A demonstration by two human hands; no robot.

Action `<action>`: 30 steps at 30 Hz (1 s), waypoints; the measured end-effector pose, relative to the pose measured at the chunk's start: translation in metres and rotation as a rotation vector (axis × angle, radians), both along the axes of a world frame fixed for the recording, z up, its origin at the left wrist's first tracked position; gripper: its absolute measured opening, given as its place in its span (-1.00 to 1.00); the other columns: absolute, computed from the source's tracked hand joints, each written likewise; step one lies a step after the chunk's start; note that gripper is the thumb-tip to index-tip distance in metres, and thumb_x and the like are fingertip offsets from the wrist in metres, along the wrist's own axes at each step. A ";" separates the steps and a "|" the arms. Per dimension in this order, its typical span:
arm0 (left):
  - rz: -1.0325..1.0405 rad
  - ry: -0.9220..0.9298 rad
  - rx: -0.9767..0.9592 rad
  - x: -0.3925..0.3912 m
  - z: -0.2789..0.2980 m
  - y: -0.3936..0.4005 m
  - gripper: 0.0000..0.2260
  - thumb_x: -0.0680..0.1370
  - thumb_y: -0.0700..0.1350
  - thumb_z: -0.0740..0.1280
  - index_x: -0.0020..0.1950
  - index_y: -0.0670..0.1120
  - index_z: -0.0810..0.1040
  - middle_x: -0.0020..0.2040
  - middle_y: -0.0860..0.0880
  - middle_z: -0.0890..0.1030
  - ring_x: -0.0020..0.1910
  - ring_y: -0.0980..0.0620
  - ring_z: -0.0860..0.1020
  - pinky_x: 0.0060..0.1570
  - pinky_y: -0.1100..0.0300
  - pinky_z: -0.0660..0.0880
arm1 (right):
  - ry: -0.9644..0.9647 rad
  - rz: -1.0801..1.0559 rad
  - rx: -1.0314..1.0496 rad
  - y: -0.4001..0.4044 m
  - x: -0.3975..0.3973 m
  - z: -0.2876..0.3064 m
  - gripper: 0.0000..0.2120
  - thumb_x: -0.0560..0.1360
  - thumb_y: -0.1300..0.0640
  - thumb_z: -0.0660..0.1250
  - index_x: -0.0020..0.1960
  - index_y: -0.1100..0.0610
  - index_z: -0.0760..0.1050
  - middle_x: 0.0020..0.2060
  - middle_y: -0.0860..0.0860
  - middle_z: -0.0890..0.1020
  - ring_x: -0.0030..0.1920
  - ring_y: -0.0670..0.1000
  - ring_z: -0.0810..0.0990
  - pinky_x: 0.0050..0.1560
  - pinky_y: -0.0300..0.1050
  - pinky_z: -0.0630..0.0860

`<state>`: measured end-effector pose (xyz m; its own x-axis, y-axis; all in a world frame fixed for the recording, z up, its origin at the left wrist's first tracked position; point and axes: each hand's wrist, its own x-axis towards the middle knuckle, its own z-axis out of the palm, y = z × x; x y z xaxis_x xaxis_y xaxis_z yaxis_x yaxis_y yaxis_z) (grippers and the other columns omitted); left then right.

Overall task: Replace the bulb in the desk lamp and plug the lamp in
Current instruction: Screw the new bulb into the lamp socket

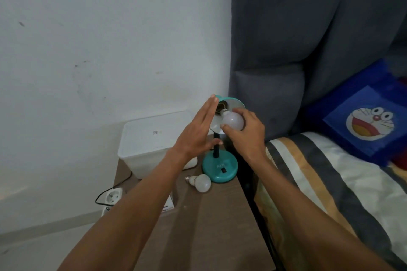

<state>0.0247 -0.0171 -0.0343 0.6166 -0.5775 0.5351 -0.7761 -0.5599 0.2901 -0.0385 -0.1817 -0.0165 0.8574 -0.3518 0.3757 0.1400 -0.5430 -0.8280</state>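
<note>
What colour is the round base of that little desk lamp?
Teal, or turquoise green. The lamp base shows clearly in the head view, standing on the brown bedside table.

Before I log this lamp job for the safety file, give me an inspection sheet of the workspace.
Surface: wooden bedside table, mostly bare.
Job's things: teal desk lamp upright; bulb at the socket; second bulb lying beside the lamp base.
Clutter: white lidded box at the table's back.
Grips: left hand flat against the shade; right hand holding the bulb.
Cables: black cord by a floor power strip.
Surroundings: white wall, grey headboard, striped bedding, blue pillow.
</note>
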 end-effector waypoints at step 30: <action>0.016 -0.059 -0.059 0.003 -0.001 0.004 -0.19 0.51 -0.10 0.54 0.62 -0.22 0.17 0.60 -0.17 0.27 0.59 -0.06 0.25 0.50 0.32 0.20 | 0.029 -0.104 -0.013 0.016 0.004 -0.003 -0.55 0.46 -0.08 0.48 0.27 0.04 0.46 0.05 0.09 0.66 -0.02 0.06 0.67 0.01 -0.04 0.62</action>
